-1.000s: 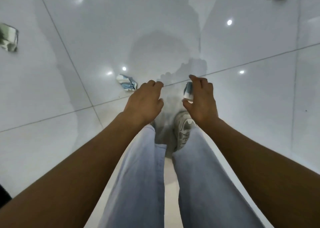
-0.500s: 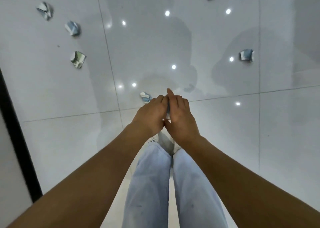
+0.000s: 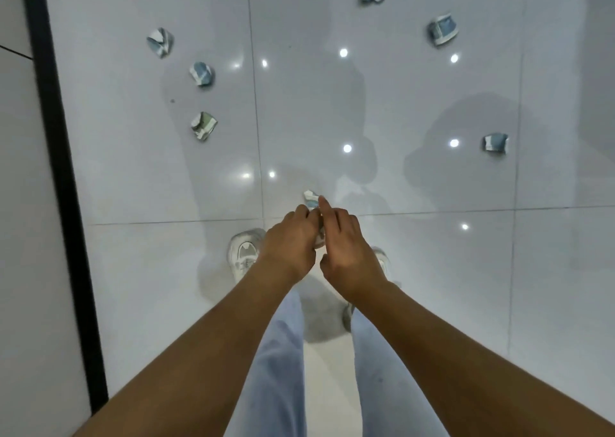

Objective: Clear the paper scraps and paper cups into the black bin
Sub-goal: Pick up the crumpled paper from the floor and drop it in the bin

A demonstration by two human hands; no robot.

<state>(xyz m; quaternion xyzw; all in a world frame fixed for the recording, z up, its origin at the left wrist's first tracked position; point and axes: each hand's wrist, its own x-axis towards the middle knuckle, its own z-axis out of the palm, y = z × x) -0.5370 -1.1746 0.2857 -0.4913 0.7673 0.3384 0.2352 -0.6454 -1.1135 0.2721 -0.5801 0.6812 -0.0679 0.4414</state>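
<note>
Both hands meet above the floor point(image 3: 432, 270): left hand point(image 3: 293, 243) and right hand point(image 3: 347, 247) curl around a crumpled cup point(image 3: 320, 235) squeezed between them. Another cup point(image 3: 311, 198) lies just beyond the fingertips; more cups point(image 3: 203, 125) are scattered farther off.

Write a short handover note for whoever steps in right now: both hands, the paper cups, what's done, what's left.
Left hand and right hand are pressed together around a crumpled cup, barely visible between them.
Another cup lies just beyond the fingertips.
Three cups lie on the floor far left, three more far right, one at the top edge.
Black bin not in view.
Nothing visibly binned; all cups remain.
</note>
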